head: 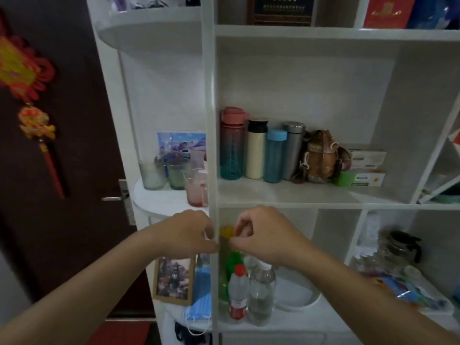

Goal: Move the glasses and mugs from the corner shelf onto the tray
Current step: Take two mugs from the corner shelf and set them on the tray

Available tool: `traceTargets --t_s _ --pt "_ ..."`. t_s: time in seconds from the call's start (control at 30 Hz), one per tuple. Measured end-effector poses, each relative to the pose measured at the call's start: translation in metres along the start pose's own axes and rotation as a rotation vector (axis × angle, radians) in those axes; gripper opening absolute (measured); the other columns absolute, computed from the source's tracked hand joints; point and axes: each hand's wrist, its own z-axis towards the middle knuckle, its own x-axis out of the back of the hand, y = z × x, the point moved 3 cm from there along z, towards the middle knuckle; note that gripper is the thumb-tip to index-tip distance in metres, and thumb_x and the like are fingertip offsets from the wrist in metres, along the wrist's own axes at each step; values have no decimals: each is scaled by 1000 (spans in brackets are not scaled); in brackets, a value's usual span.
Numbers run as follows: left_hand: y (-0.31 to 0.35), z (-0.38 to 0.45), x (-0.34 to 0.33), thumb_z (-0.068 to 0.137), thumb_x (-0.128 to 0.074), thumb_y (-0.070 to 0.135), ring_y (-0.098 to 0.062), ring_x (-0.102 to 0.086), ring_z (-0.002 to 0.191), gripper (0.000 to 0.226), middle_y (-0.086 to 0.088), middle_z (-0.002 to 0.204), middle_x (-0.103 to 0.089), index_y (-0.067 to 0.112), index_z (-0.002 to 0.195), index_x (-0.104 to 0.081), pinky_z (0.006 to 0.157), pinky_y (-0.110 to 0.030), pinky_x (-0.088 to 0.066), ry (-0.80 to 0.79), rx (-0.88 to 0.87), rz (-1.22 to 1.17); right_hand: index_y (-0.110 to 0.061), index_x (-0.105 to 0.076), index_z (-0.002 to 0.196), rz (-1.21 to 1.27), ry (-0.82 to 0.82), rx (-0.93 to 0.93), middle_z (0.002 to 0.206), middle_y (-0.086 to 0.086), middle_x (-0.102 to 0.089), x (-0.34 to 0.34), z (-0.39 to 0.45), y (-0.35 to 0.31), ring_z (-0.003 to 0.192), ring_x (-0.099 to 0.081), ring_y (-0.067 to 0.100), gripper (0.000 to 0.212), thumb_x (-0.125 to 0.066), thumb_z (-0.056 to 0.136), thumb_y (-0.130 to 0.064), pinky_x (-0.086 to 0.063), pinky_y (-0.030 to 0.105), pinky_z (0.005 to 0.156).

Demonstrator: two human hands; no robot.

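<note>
The rounded white corner shelf (pixel 159 202) holds several glasses and mugs. A frosted white glass (pixel 151 176) stands at the left, with a greenish glass (pixel 177 174) beside it. A pink-tinted mug with a handle (pixel 197 188) is at the front right, and a clear cup (pixel 198 155) stands behind. My left hand (pixel 185 235) and my right hand (pixel 265 236) hover just below that shelf, close together on either side of the white upright. Both have curled fingers and hold nothing that I can see. No tray shows in this view.
Right of the upright (pixel 211 145), a shelf carries several water bottles (pixel 256 150), a brown figurine (pixel 321 158) and boxes. Below my hands are plastic bottles (pixel 251 292), a green spray bottle (pixel 232 263), a framed picture (pixel 173 280) and face masks. A dark door (pixel 62 170) stands at the left.
</note>
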Motion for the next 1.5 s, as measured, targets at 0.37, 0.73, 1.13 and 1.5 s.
traceTargets --t_s 0.37,0.73,1.13,1.5 --pt "-123 20 32 84 -73 33 -18 -71 69 16 -1 75 -74 19 91 -75 64 -25 -53 331 170 -298 -27 -67 90 132 186 68 76 -8 -67 -48 42 -76 70 -64 5 10 -73 82 -30 -58 27 69" --pt "-228 67 70 74 -84 33 -29 -57 119 88 -11 139 -52 11 146 -38 98 -47 -50 654 198 -537 -16 -53 114 -431 423 -14 115 4 -57 -61 128 -119 103 -48 25 33 -61 87 -31 -42 39 90" --pt "-255 114 71 64 -90 34 -32 -58 113 91 -12 132 -56 7 137 -43 95 -46 -50 587 218 -681 -16 -64 98 -1037 79 -249 91 8 -57 -59 191 -113 89 -41 28 34 -54 77 -41 -28 45 82" --pt "-266 132 61 71 -87 28 -31 -56 116 81 -13 131 -56 6 137 -44 94 -39 -45 616 216 -757 -17 -50 87 -846 49 -223 75 -1 -45 -49 199 -115 89 -42 25 35 -67 72 -43 -30 40 83"
